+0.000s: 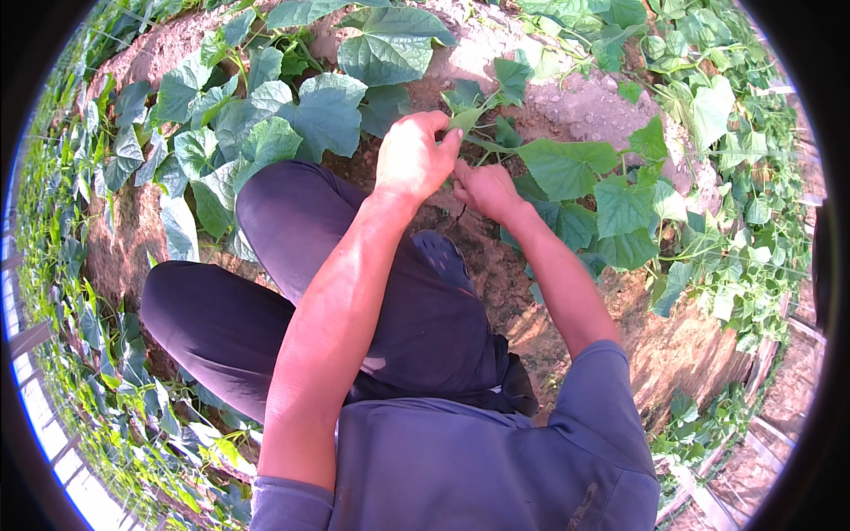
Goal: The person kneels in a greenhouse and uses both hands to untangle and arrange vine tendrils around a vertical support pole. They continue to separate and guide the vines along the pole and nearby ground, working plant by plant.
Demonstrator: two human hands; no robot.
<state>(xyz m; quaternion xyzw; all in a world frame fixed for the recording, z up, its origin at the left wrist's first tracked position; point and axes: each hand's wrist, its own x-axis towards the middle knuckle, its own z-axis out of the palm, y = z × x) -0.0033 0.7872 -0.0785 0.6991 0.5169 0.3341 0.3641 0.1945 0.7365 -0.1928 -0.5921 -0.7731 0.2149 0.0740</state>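
Note:
My left hand (413,156) pinches a young green leaf (467,119) of a cucumber-like vine between thumb and forefinger. Just below and to its right, my right hand (488,190) has its fingers curled by the vine's stems (490,145). Its fingertips are partly hidden, so whether they grip a stem is unclear. The two hands almost touch. To the right of them spreads a broad lobed leaf (568,166), with more leaves of the plant behind and below it. Dry brown soil (451,212) shows under the hands.
My bent knees (285,212) and a dark shoe (443,259) are close under my arms. Large-leaved vines (325,113) crowd the left and far side. A pale soil mound (584,106) rises at the upper right. More vines (750,252) line the right edge, near thin strings.

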